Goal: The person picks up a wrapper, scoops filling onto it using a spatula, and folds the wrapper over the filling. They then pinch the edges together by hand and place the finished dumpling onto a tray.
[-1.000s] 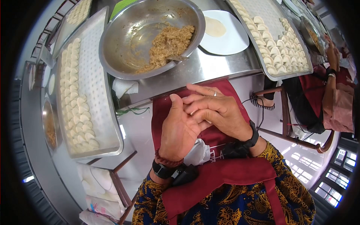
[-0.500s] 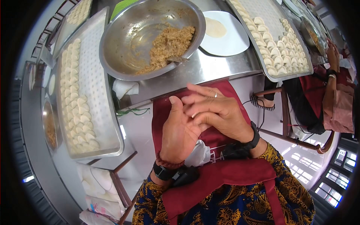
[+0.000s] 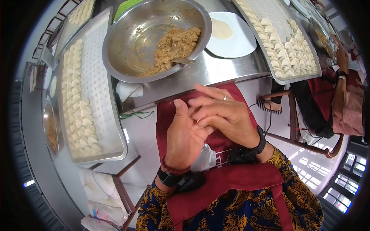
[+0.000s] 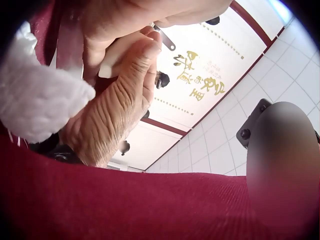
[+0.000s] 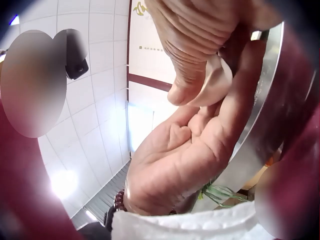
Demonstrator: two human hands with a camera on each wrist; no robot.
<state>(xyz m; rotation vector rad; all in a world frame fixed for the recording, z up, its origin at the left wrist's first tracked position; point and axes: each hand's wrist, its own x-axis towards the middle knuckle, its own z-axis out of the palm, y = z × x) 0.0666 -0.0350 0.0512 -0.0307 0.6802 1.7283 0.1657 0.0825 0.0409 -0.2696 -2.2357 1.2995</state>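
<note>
Pale dough, folded like a dumpling [image 5: 216, 82], sits between the two hands over the lap. In the head view their fingers hide it. The left hand [image 3: 183, 134], with a beaded bracelet at its wrist, has its palm turned up and holds the dumpling in its fingers, thumb pointing away from the body. From the other side the right hand [image 3: 236, 119], a ring on one finger, pinches the edge of the dough. Its thumb [image 5: 187, 87] lies along the dough in the right wrist view. The left wrist view also shows part of the dough [image 4: 117, 57].
Ahead stands a steel bowl [image 3: 127, 42] of minced filling [image 3: 173, 48] with a utensil. Beside it, a white plate [image 3: 241, 40] carries a round wrapper [image 3: 220, 29]. Trays of dumplings flank them, left [image 3: 111, 127] and right [image 3: 314, 63]. Another person's arm [image 3: 339, 92] is at far right.
The right hand's fingers have shifted slightly against the left hand, spreading a little. Both hands stay over the lap. Bowl, plate and trays stay where they were.
</note>
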